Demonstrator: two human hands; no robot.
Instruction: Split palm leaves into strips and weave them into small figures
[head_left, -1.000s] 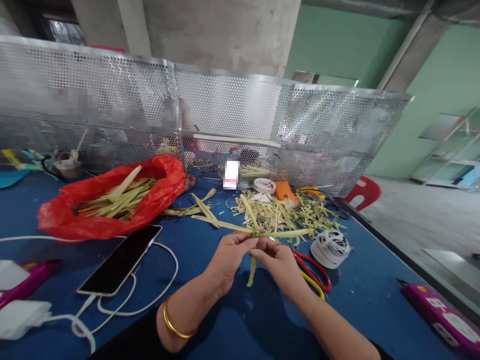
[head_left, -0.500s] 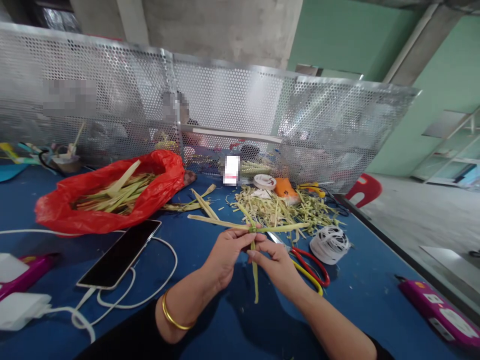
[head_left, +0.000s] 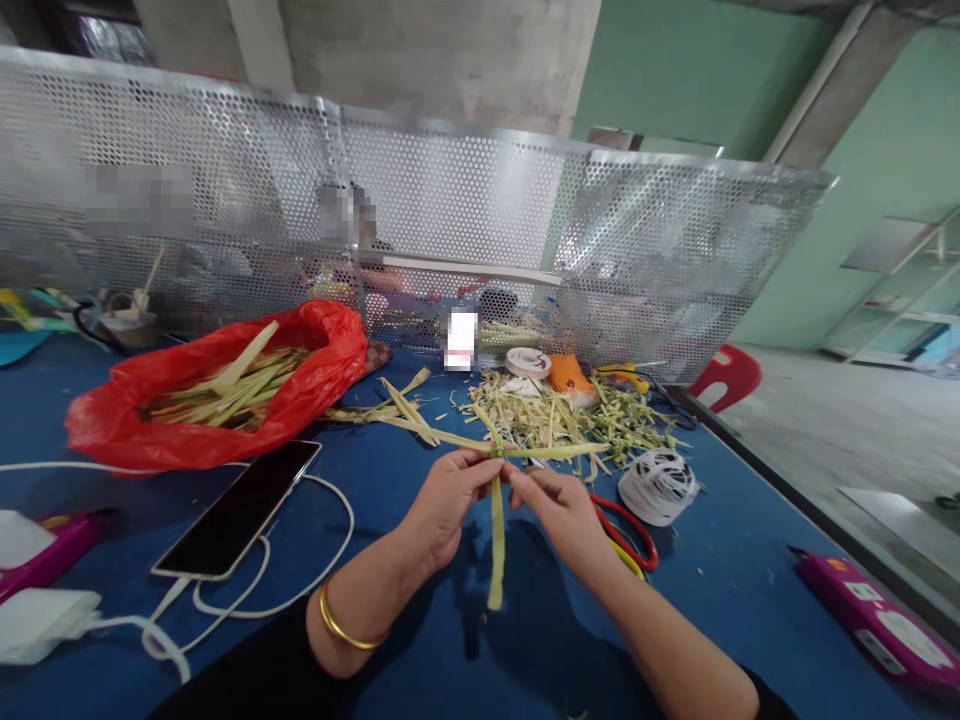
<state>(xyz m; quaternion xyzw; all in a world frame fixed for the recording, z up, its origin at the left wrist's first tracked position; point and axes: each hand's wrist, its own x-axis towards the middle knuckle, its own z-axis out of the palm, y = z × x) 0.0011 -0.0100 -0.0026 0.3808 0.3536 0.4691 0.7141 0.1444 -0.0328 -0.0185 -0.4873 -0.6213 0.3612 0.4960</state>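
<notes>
Between my hands is a cross of pale green, dried leaf strips [head_left: 496, 545] with a small knot at its centre. One strip hangs down toward me; others point left, right and away. My left hand [head_left: 454, 500] pinches the cross just left of the knot, thumb on top. My right hand [head_left: 555, 505] is closed at the knot's right side, fingertips on the strips; the exact grip is partly hidden. Beneath and beyond my right hand lie scissors with red and yellow handles [head_left: 634, 530], their blades mostly covered.
A red plastic bag [head_left: 105, 430] of leaf strips stands left, near a phone [head_left: 240, 510] on a white cable. Leaf scraps [head_left: 540, 415], a tape roll [head_left: 528, 362] and a ball of white string [head_left: 658, 488] lie ahead. A perforated metal screen [head_left: 465, 190] borders the table.
My hands and the cross have shifted slightly left. My right fingers have moved off the hanging strip, which now shows its broad face. The right hand covers more of the scissors.
</notes>
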